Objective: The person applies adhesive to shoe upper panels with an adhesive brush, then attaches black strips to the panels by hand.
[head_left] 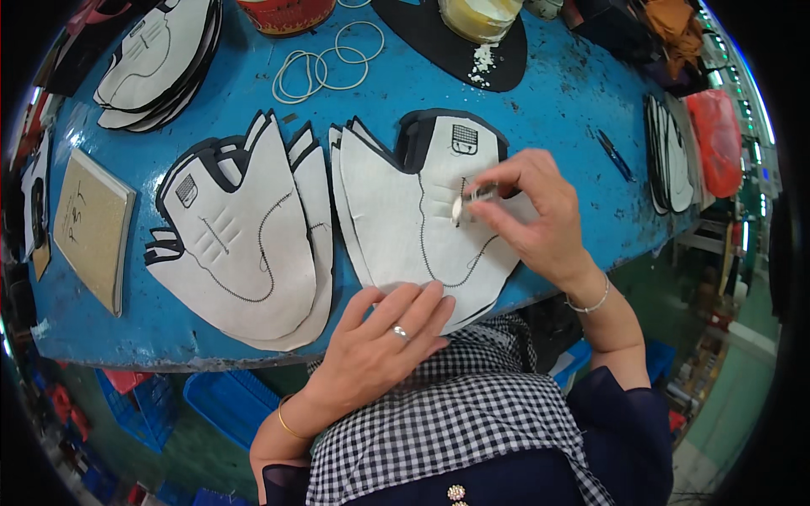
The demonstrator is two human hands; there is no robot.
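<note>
A white stitched shoe upper (396,223) with black edging lies in a stack in front of me, its inner side up. My left hand (384,341) rests on its lower edge, fingers stretched out and holding nothing. Over its right half, my right hand (540,219) pinches a small tool with a metal-coloured body and white tip (456,210); its exact kind is unclear. The tip is at the upper's slits, beside the stitched line. Close by on the left lies another stack of similar shoe uppers (245,253).
More uppers are stacked at the far left (152,63) and right edge (671,156) of the blue table (582,126). A notebook (93,228), rubber bands (325,72), a pen (616,156), a tub of white-yellow material (479,17) and a red container (287,15) surround the work.
</note>
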